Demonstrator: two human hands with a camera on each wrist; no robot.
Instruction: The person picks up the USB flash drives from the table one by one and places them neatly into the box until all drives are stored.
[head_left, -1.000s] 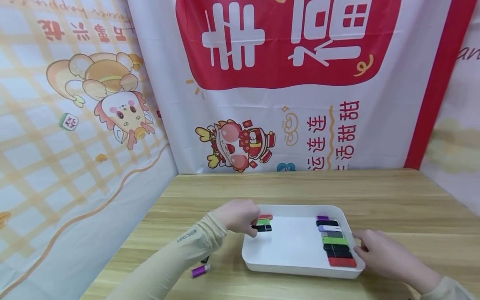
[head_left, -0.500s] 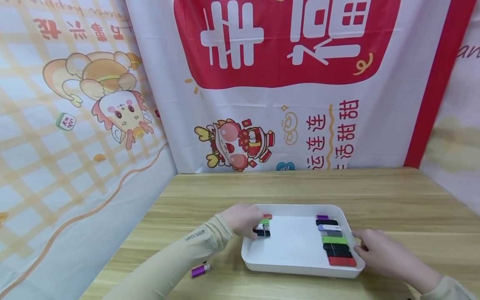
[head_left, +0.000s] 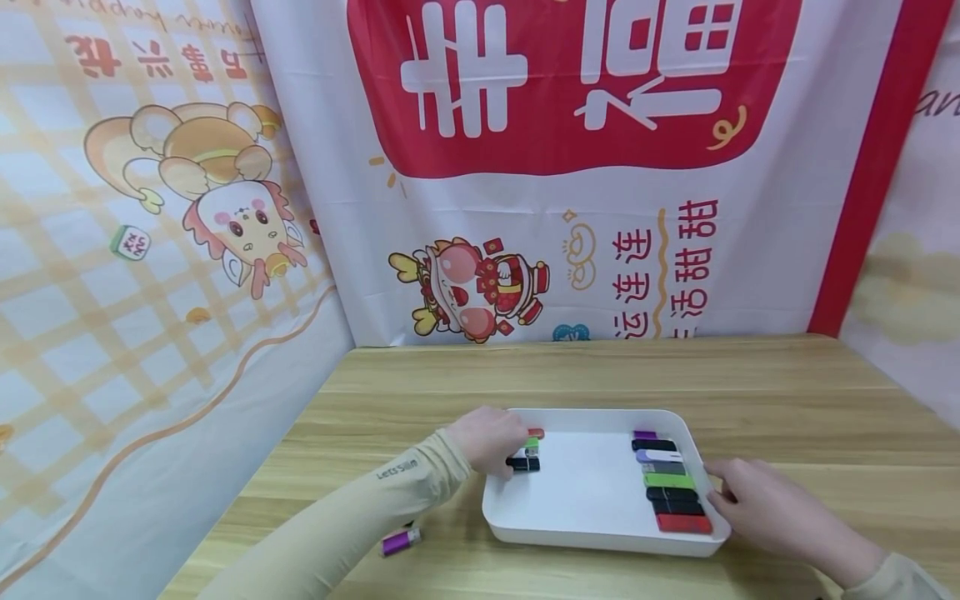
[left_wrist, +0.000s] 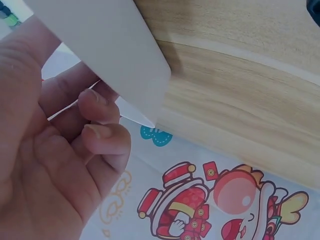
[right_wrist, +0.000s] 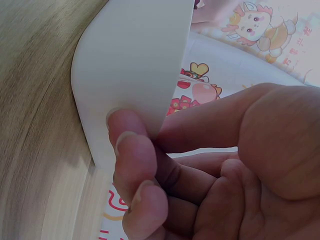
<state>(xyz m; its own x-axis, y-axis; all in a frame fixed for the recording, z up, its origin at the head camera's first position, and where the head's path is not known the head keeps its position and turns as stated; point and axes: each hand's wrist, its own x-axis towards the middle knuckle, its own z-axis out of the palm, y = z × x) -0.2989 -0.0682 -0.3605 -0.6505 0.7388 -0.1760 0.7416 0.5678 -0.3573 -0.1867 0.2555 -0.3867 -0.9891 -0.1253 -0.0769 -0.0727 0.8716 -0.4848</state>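
A white tray (head_left: 592, 539) stands on the wooden table. My left hand (head_left: 491, 439) reaches over its left wall, thumb and fingers at the near end of a black USB flash drive (head_left: 525, 464) on the tray floor; part of the grip is hidden. Beyond that drive lie a silver-and-white one (head_left: 531, 452), a green one (head_left: 533, 442) and a red one (head_left: 536, 432), partly covered by the hand. My right hand (head_left: 765, 504) grips the tray's right wall, fingers curled against the outside in the right wrist view.
Several flash drives, among them a red one (head_left: 684, 523) and a bright green one (head_left: 670, 481), form a column along the tray's right side. A purple flash drive (head_left: 401, 542) lies on the table (head_left: 420, 379) left of the tray, with a dark item half hidden beside it.
My left hand has lowered the black flash drive into the left row and shifted it slightly away, toward the others. The silver-and-white drive has come into view. My right hand stays on the tray.
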